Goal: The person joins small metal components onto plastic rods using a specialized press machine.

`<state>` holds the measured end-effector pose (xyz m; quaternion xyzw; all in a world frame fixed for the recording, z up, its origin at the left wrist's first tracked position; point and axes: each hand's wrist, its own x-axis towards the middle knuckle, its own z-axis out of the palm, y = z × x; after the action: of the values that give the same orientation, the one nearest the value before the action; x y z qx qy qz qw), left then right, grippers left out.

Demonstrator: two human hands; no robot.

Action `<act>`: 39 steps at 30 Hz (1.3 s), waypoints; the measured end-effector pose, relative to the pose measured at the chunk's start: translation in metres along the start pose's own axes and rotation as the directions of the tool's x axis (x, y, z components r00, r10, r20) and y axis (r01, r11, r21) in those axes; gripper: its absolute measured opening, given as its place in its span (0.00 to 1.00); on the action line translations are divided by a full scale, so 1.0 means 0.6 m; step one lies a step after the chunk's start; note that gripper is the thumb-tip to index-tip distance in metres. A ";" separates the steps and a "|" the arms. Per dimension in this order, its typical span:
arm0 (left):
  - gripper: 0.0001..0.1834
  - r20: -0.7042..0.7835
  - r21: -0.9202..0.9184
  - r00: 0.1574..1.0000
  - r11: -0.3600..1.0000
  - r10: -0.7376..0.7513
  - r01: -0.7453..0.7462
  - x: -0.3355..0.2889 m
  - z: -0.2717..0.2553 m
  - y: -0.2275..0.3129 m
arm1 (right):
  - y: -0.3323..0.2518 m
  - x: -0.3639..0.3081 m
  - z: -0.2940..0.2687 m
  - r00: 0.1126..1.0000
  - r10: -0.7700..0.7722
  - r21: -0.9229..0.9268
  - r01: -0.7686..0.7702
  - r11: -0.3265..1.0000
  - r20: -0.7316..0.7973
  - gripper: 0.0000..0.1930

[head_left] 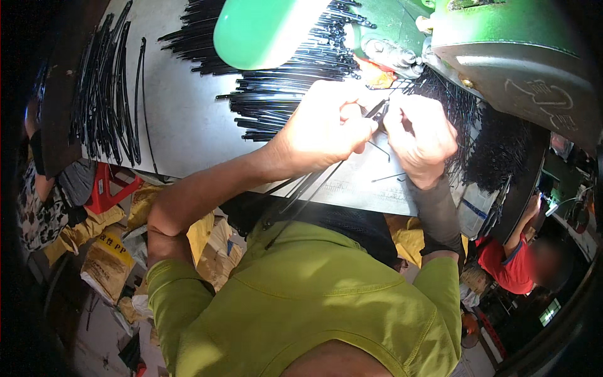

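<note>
Left hand [326, 129] grips a bundle of long thin black plastic strips [301, 188]; right hand [419, 135] pinches their tips (exact hold unclear) just below the green metal machine [502, 50], above grey tabletop [188, 125].

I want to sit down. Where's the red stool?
In the head view, the red stool is low on the person's left, under the grey table edge, beside yellow sacks.

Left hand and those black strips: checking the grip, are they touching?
Touching. The head view shows the left hand closed around a bundle of black strips, which trail from the fist toward the person's chest.
</note>
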<state>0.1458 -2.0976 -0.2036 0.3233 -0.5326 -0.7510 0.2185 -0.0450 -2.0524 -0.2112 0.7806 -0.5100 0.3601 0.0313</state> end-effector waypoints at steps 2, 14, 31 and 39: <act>0.08 0.000 -0.081 0.996 0.993 0.091 -0.091 -0.002 0.000 0.003 | 0.005 0.000 -0.004 0.999 0.029 -0.055 -0.030 0.998 -0.018 0.07; 0.12 -0.117 -0.280 0.982 0.944 0.149 -0.176 0.032 0.019 0.001 | -0.084 -0.001 -0.011 0.532 0.604 0.601 -0.792 0.108 0.593 0.07; 0.15 -0.257 0.087 0.882 0.918 0.396 -0.387 0.078 0.036 -0.018 | -0.077 -0.013 0.002 0.550 0.642 0.708 -0.706 0.015 0.534 0.10; 0.18 -0.288 0.144 0.888 0.933 0.359 -0.330 0.083 0.039 -0.017 | -0.083 -0.009 0.006 0.545 0.683 0.709 -0.703 0.056 0.486 0.12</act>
<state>0.0947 -2.1123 -0.2208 0.3467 -0.5744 -0.6152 0.4140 -0.0036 -2.0260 -0.2015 0.3428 -0.5649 0.5212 -0.5401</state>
